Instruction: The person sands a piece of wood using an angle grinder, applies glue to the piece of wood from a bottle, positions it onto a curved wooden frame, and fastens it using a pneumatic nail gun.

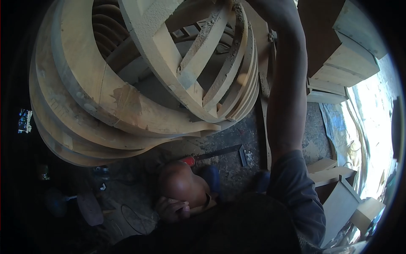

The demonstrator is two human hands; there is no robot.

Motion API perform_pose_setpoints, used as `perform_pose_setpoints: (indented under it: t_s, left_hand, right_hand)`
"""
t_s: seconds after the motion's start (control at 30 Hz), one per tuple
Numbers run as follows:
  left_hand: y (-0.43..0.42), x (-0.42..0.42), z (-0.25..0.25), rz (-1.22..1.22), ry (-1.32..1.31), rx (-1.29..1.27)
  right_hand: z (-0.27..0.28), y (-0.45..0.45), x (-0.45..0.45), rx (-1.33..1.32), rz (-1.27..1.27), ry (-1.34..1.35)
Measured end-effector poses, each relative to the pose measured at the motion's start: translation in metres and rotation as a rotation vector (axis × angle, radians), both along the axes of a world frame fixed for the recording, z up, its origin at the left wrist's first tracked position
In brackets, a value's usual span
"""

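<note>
My right arm reaches up past a large structure of curved wooden ribs (127,106). At the top edge, my right hand (275,12) is close to the upper wooden ring (198,99); its fingers are cut off or in shadow, so its grip is hidden. Rough, crumbly patches cover some inner slats (209,31). Low in the view, my left hand (172,209) lies against my bent knee (177,180) with its fingers curled; whatever they might hold is not visible. Just beyond the knee, a red-ended object (188,161) lies by a dark L-shaped bar (220,152) on the floor.
Pale wooden box-like pieces (347,63) stand at the right, with more angled boards (342,207) lower down. A sheet (332,122) lies on the floor near bright light. At the left, a dark roundish object (89,209) and a thin wire loop (135,220) are in shadow.
</note>
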State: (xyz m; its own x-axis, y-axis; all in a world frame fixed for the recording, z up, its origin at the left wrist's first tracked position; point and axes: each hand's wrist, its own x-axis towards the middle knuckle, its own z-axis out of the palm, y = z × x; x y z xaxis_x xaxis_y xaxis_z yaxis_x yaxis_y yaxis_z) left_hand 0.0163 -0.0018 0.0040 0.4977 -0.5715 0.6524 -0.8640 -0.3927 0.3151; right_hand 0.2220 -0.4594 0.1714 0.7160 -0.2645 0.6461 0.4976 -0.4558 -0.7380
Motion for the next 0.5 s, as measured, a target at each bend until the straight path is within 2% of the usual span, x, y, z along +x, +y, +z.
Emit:
perform_pose_setpoints:
  t_s: [0.07,0.13,0.27,0.33,0.47,0.5]
  left_hand:
    - [-0.001,0.001,0.000,-0.003,0.005,-0.007]
    - [0.004,-0.001,-0.007,0.011,0.015,-0.004]
    - [0.028,-0.014,-0.028,0.066,0.074,0.029]
    - [0.047,-0.022,-0.048,0.106,0.121,0.052]
    - [0.076,-0.038,-0.078,0.201,0.241,0.101]
    - [0.079,-0.040,-0.081,0.230,0.279,0.119]
  right_hand:
    - [-0.002,-0.003,0.000,0.058,0.057,-0.016]
    - [-0.004,-0.003,0.009,0.055,-0.077,-0.080]
    - [-0.003,0.000,0.004,-0.036,-0.175,-0.047]
    - [0.003,0.000,-0.005,-0.006,0.088,0.107]
    - [0.000,0.001,-0.002,-0.093,0.097,0.049]
    - [-0.008,-0.002,0.014,-0.131,-0.146,-0.056]
